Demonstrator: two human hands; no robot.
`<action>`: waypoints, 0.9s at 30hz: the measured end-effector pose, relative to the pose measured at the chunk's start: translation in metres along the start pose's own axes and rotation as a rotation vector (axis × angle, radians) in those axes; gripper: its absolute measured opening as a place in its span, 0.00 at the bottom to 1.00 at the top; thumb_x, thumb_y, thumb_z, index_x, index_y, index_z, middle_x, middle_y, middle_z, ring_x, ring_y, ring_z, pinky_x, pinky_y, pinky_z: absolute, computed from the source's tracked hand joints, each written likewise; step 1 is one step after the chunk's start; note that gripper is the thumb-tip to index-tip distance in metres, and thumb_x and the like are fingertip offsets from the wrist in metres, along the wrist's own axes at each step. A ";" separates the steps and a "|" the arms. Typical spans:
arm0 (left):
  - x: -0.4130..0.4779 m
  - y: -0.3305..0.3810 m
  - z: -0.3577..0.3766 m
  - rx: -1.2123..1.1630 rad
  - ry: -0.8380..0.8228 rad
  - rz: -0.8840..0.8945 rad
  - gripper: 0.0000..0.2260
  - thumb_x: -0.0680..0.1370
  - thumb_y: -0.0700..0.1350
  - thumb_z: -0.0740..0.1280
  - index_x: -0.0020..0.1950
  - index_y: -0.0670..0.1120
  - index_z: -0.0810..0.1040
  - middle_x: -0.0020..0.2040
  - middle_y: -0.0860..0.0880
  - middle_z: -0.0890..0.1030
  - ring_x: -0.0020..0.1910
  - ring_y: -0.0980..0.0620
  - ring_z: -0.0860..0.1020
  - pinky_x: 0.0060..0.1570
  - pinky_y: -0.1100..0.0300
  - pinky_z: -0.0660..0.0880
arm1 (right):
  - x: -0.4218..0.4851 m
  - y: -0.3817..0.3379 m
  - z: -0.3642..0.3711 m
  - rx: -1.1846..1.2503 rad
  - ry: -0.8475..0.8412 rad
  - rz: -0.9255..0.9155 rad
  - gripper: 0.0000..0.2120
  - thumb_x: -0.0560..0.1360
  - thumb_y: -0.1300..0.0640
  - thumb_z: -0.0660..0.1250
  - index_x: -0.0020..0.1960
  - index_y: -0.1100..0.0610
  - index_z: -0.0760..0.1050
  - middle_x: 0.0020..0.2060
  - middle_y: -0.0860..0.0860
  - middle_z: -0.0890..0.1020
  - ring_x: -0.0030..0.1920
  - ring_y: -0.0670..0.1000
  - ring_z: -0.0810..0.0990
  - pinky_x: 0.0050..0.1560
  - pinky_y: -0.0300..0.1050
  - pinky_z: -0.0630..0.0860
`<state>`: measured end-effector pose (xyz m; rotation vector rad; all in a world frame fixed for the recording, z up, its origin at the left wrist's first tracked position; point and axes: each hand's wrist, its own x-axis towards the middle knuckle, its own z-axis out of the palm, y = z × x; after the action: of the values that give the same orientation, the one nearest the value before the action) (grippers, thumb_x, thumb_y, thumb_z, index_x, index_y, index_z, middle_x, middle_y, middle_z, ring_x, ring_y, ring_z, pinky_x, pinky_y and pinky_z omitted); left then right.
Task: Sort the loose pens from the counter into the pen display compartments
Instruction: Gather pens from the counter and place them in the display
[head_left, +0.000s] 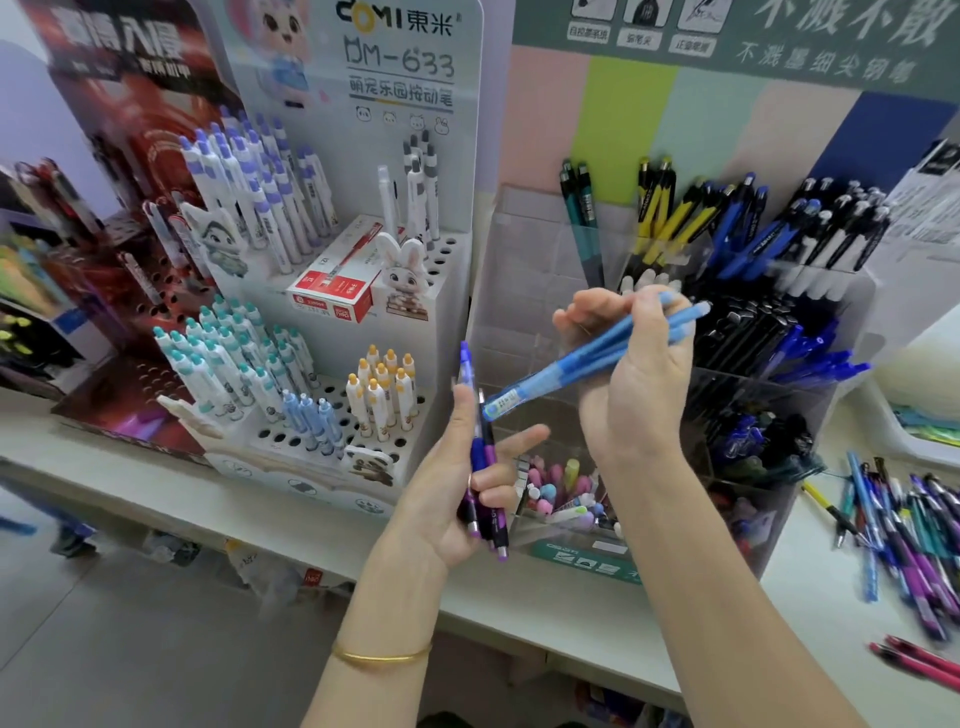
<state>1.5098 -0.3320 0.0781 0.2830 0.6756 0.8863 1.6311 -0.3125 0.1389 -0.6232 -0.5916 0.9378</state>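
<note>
My right hand grips a bundle of light blue pens, held slanted in front of the clear pen display. My left hand holds a few purple and blue pens upright, lower and to the left. The display's compartments hold yellow pens, blue pens, black-and-white pens and, lower down, dark blue pens. A heap of loose pens lies on the counter at the right.
A white pen stand with holes holds capped pens and a red box at the left. A dark red stand is beyond it. Pastel erasers fill a low front compartment. Pink pens lie near the counter's right edge.
</note>
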 end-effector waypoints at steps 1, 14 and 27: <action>-0.002 0.000 0.003 -0.004 -0.026 0.006 0.30 0.68 0.61 0.66 0.60 0.41 0.74 0.51 0.38 0.83 0.18 0.61 0.63 0.17 0.71 0.62 | -0.002 0.001 -0.001 0.000 -0.005 -0.008 0.07 0.83 0.61 0.51 0.47 0.56 0.63 0.31 0.52 0.81 0.33 0.50 0.81 0.43 0.47 0.79; -0.007 -0.001 0.017 0.007 0.039 0.356 0.07 0.69 0.42 0.68 0.41 0.44 0.71 0.45 0.44 0.84 0.25 0.55 0.74 0.17 0.69 0.65 | -0.047 0.003 -0.049 0.164 0.088 0.294 0.05 0.75 0.57 0.60 0.44 0.58 0.69 0.49 0.56 0.84 0.55 0.55 0.82 0.56 0.48 0.79; -0.012 0.014 0.027 0.627 0.026 0.661 0.06 0.69 0.41 0.70 0.41 0.46 0.73 0.41 0.43 0.84 0.23 0.50 0.73 0.20 0.63 0.66 | -0.060 -0.003 -0.088 -1.421 -0.259 -0.611 0.21 0.71 0.53 0.71 0.61 0.60 0.78 0.47 0.52 0.74 0.45 0.43 0.71 0.50 0.32 0.72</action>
<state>1.5133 -0.3322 0.1106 1.1029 0.8933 1.2863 1.6665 -0.3858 0.0697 -1.4540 -1.5913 -0.1327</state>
